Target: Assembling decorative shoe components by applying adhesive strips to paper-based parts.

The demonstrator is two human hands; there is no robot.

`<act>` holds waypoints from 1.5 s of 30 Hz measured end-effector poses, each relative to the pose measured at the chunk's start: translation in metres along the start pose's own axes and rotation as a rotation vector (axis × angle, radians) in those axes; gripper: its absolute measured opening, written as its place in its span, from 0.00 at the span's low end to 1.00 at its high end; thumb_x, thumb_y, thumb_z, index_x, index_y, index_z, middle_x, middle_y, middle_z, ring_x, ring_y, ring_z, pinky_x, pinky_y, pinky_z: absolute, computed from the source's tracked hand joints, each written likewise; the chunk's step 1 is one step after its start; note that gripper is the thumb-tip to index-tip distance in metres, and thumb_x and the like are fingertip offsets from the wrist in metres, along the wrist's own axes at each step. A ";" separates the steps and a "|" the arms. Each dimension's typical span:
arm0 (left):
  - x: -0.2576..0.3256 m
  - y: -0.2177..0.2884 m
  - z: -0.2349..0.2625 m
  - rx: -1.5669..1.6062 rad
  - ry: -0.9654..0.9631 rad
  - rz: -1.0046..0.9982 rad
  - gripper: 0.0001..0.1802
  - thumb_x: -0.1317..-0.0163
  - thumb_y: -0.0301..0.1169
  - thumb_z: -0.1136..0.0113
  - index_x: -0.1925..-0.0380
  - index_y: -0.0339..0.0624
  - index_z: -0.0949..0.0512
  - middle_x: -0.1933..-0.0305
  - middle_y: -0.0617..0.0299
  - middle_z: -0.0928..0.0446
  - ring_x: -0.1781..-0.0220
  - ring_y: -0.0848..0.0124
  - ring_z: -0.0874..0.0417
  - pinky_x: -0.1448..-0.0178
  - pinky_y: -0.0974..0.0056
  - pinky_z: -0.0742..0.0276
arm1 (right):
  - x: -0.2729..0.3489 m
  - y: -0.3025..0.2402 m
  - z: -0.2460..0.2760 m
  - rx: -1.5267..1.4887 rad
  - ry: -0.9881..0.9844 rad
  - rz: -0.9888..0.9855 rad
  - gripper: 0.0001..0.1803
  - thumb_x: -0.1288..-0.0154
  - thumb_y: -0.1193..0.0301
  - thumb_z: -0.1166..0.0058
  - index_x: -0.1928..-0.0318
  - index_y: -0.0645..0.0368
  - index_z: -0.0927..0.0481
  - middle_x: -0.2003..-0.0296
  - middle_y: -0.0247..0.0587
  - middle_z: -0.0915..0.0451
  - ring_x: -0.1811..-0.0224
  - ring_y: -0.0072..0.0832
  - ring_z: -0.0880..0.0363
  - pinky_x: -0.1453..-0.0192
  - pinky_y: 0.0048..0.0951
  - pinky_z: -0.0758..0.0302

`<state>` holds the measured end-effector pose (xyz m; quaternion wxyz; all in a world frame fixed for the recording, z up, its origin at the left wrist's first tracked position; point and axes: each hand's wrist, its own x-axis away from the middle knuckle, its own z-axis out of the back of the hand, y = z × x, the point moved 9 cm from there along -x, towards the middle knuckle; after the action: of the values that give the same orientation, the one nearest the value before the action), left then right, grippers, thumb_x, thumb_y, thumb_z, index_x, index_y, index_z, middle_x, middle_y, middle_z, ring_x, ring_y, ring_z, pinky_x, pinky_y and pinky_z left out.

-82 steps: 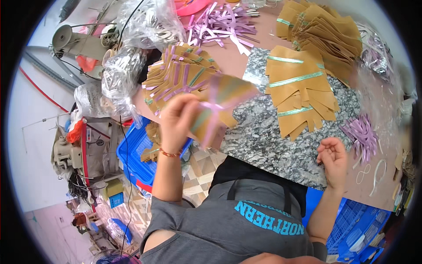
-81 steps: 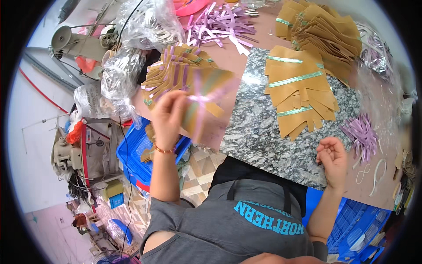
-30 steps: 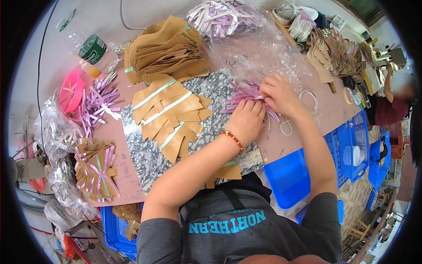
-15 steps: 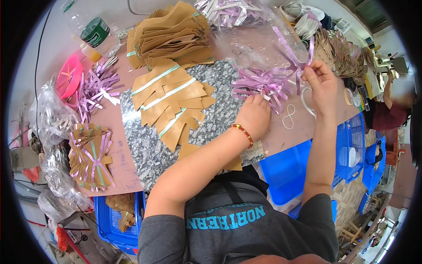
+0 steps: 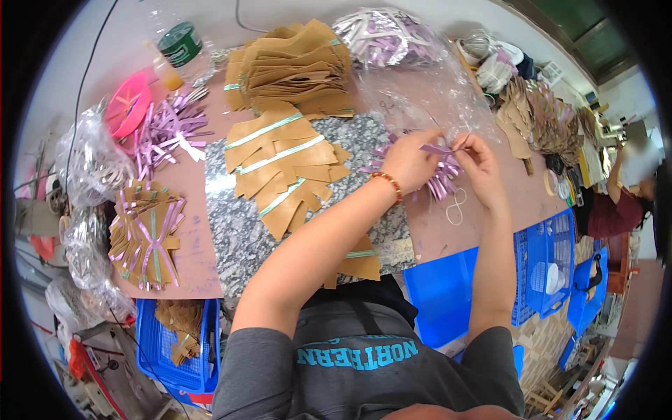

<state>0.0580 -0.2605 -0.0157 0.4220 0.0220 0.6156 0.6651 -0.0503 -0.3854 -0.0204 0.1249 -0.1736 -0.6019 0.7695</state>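
My left hand (image 5: 409,161), with a beaded bracelet at its wrist, and my right hand (image 5: 483,169) are close together at the right part of the table. Between them a purple strip (image 5: 438,149) is pinched by the fingertips of both. Beneath the hands lies a pile of purple strips (image 5: 441,183), partly covered by the left hand. A white cord in a figure-eight loop (image 5: 456,208) rests on the table beside it. Left of my hands, tan leather-like pieces with pale green stripes (image 5: 280,164) lie overlapping on a speckled stone slab (image 5: 227,241).
A tall stack of tan pieces (image 5: 290,66) stands behind the slab. A clear bag of strips (image 5: 385,35) is at the back. Further left are a pink bowl (image 5: 129,105), more purple strips (image 5: 168,129) and a plastic bottle (image 5: 178,43). Blue crates (image 5: 441,297) stand below the table edge.
My right hand has come down and left, toward my left hand. The branching purple piece it held up is no longer raised. My left hand has lifted from the pile; the view has shifted slightly.
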 end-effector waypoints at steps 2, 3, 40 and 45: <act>0.011 -0.034 -0.045 -0.260 -0.624 0.266 0.20 0.43 0.28 0.38 0.48 0.43 0.20 0.51 0.46 0.20 0.49 0.48 0.19 0.45 0.51 0.22 | 0.014 -0.034 0.024 0.273 0.354 0.348 0.05 0.29 0.78 0.46 0.55 0.59 0.22 0.57 0.32 0.21 0.54 0.18 0.24 0.47 0.21 0.27; 0.013 -0.043 -0.042 -0.270 -0.613 0.290 0.20 0.43 0.28 0.38 0.48 0.43 0.20 0.51 0.46 0.20 0.49 0.48 0.19 0.45 0.51 0.22 | 0.023 -0.053 0.033 0.244 0.476 0.409 0.06 0.29 0.78 0.46 0.54 0.60 0.22 0.56 0.34 0.21 0.53 0.20 0.23 0.45 0.23 0.27; 0.171 0.003 0.167 0.010 -0.524 0.691 0.28 0.40 0.37 0.29 0.44 0.38 0.26 0.63 0.57 0.16 0.68 0.69 0.16 0.62 0.65 0.20 | 0.072 -0.037 -0.205 -0.166 -0.675 -0.268 0.03 0.37 0.76 0.41 0.64 0.62 0.19 0.71 0.29 0.20 0.69 0.14 0.24 0.65 0.20 0.28; 0.181 0.000 0.169 0.297 -0.503 0.640 0.27 0.39 0.38 0.30 0.44 0.35 0.25 0.63 0.57 0.16 0.64 0.68 0.16 0.57 0.66 0.20 | 0.075 -0.054 -0.205 -0.464 -0.692 -0.425 0.03 0.36 0.76 0.41 0.64 0.63 0.19 0.71 0.29 0.20 0.68 0.12 0.27 0.65 0.16 0.30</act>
<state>0.0343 -0.0184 -0.0634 0.3237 0.4339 0.5447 0.6405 -0.0333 -0.1612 -0.0211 0.0296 0.1969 -0.7864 0.5847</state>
